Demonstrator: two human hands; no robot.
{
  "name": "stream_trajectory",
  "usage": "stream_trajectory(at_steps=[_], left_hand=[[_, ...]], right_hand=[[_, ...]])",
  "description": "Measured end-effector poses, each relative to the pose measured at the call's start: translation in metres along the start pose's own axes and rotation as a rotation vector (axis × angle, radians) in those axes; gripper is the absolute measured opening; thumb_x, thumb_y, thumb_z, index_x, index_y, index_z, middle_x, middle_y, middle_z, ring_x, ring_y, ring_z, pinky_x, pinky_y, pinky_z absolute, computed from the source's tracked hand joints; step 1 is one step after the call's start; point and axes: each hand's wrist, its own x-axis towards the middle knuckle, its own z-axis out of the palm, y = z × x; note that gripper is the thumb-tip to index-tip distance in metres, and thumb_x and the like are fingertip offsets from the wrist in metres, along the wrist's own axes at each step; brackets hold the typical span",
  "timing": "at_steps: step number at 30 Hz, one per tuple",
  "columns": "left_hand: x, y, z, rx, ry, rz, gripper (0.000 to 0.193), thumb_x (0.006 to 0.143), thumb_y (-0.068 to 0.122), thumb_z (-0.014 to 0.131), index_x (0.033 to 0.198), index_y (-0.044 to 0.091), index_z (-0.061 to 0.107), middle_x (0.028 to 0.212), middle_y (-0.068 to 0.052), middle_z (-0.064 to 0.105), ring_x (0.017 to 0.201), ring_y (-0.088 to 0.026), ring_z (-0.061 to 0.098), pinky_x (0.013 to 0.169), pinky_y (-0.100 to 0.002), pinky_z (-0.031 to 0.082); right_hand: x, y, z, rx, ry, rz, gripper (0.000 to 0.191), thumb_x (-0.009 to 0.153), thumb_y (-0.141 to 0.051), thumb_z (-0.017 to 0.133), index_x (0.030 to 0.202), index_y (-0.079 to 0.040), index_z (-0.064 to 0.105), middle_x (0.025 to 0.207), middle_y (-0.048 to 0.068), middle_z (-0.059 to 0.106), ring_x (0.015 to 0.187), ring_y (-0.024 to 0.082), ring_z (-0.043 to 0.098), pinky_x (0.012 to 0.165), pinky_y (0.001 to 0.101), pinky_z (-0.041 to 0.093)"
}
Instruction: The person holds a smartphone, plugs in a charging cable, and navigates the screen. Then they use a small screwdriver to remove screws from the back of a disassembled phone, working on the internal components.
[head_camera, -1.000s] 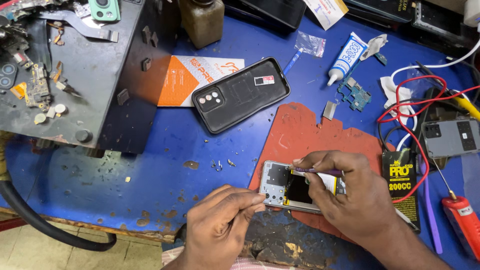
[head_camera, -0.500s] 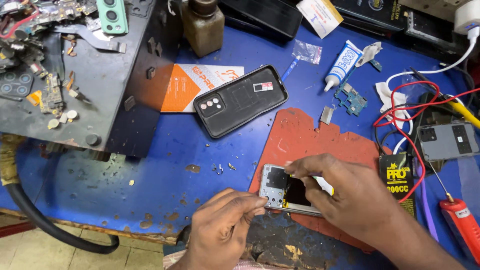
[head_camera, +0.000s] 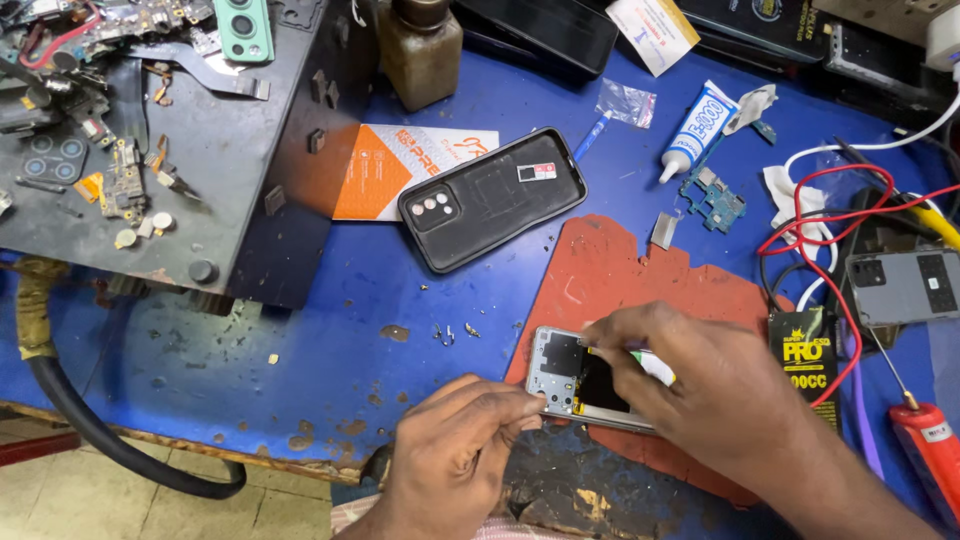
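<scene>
— What holds things on your bench?

— The dark metal tray (head_camera: 230, 190), upper left of the frame, is your biggest holder: circuit scraps, flex cables and a green phone frame (head_camera: 243, 25) lie on it. At top centre stands a brown bottle (head_camera: 420, 55); what it contains can't be told. Right of it lies a white glue tube (head_camera: 693, 128).

— And the opened phone (head_camera: 565, 375)?

— It lies lower centre on the red mat (head_camera: 640, 280). Your left hand (head_camera: 455, 460) pinches its left edge, fingers together on the frame. Your right hand (head_camera: 705, 400) covers its right half, fingertips closed on a thin tool you press inside it.
</scene>
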Motion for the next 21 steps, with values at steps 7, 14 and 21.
stream_trajectory(at_steps=[7, 14, 21], left_hand=[[0.0, 0.001, 0.0, -0.009, 0.004, -0.012, 0.026, 0.081, -0.014, 0.068, 0.103, -0.001, 0.073, 0.093, -0.012, 0.077, 0.082, -0.022, 0.076, 0.07, -0.03, 0.063], [0.001, 0.0, 0.001, 0.004, 0.017, 0.05, 0.02, 0.083, -0.011, 0.072, 0.101, 0.0, 0.071, 0.091, -0.011, 0.076, 0.081, -0.024, 0.074, 0.071, -0.033, 0.059], [0.001, 0.001, 0.0, 0.028, -0.005, 0.055, 0.014, 0.085, -0.001, 0.08, 0.094, 0.002, 0.071, 0.088, -0.009, 0.075, 0.08, -0.024, 0.074, 0.071, -0.033, 0.058]], right_hand=[[0.001, 0.002, 0.0, 0.016, -0.035, 0.002, 0.026, 0.084, -0.012, 0.072, 0.106, -0.006, 0.059, 0.097, 0.008, 0.08, 0.086, 0.021, 0.08, 0.071, 0.0321, 0.064], [0.003, -0.003, -0.001, -0.02, 0.035, -0.002, 0.026, 0.084, -0.013, 0.077, 0.1, -0.005, 0.06, 0.094, 0.009, 0.079, 0.082, 0.023, 0.08, 0.067, 0.0341, 0.063], [0.006, -0.011, -0.003, -0.009, 0.001, 0.016, 0.022, 0.083, -0.013, 0.077, 0.1, -0.006, 0.065, 0.094, 0.007, 0.08, 0.081, 0.021, 0.08, 0.067, 0.033, 0.063]])
